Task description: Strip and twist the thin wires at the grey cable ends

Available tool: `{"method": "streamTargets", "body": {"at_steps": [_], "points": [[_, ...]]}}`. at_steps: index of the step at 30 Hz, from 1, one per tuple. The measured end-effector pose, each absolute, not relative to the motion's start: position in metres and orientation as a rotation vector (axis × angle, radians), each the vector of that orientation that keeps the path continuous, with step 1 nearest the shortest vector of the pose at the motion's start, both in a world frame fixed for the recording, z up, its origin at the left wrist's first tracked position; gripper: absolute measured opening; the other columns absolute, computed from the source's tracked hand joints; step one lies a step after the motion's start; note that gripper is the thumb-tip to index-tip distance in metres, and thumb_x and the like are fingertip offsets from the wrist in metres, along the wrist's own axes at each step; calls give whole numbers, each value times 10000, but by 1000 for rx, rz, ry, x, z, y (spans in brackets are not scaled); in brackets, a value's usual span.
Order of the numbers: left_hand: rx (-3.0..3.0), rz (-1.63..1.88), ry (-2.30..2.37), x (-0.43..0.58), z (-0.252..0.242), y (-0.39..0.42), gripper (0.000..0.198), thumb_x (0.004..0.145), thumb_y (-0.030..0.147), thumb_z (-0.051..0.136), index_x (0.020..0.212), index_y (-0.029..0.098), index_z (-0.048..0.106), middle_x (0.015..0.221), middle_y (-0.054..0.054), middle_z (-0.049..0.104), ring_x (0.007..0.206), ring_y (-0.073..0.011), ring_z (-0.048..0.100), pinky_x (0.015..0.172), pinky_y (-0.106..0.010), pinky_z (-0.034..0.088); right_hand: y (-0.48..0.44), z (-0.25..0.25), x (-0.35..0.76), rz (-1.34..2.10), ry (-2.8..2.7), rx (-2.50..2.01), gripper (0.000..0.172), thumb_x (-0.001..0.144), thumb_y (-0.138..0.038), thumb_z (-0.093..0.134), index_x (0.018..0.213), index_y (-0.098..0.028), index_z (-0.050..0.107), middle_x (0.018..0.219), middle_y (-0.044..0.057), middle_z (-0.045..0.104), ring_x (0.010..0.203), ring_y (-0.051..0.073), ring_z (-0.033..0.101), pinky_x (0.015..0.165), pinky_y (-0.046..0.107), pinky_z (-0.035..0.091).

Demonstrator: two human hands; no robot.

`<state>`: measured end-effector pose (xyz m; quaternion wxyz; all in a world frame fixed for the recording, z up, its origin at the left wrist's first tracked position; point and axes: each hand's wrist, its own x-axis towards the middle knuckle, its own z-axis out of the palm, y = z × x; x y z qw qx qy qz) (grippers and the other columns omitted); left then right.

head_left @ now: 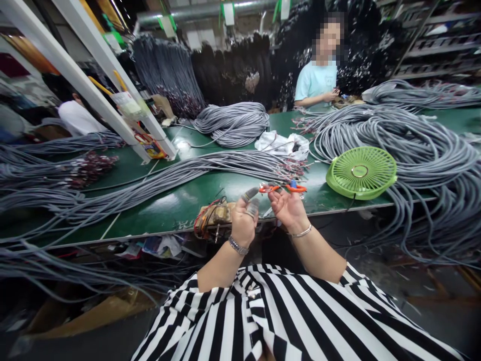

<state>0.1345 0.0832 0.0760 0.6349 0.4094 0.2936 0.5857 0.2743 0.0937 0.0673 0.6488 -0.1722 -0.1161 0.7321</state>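
My right hand (289, 209) is turned palm up in front of me, its fingers curled around a small cutting tool with orange handles (299, 189). Whether that tool is scissors or nippers is not clear. Close beside it, my left hand (244, 219) is closed, with grey covers on its fingertips; anything pinched there is too small to make out. Just beyond both hands lie the stripped reddish wire ends (293, 169) of a long bundle of grey cables (195, 168). Some of those ends are hidden behind the tool and fingers.
A green fan (361, 173) stands right of my hands, before large cable coils (406, 133). Left of my hands, a taped block with wires (214, 215) sits at the edge of the green table (169, 205). A white plastic bag (280, 144) and a co-worker (317, 82) are beyond.
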Motion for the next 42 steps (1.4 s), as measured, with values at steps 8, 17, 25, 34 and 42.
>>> {"method": "streamTargets", "body": {"at_steps": [8,17,25,34,42], "points": [[957,1274,696,133,71,81,435,749,364,707,1120,168,593,464,108,320,347,-13,226,322,-154,151,91,70,276,1710,-204,-355,568,985,-491,146,1201,-90,485,998,143,715,698,142,709,476,204,563],[942,1275,705,133,69,80,440,747,361,708,1116,154,588,468,113,332,338,-10,238,309,-142,160,91,69,275,1718,-220,-350,560,984,-489,157,1187,-94,497,994,147,717,712,136,708,485,197,561],[944,1281,710,134,67,79,428,733,379,719,1078,154,603,476,109,356,337,-9,253,309,-143,174,89,72,274,1720,-220,-360,564,985,-483,155,1183,-80,496,962,141,723,722,126,707,487,177,554],[939,1278,731,133,68,78,342,757,465,672,872,146,628,427,95,356,324,-18,250,311,-153,162,87,69,277,1660,-327,-381,543,984,-485,144,1123,-139,539,1029,123,711,732,142,707,470,209,554],[960,1229,704,133,65,78,414,785,549,594,767,139,644,394,82,333,305,-25,242,318,-160,169,80,70,279,1559,-559,-430,637,927,-619,139,1148,-189,554,1067,117,696,696,150,684,451,220,508]]}}
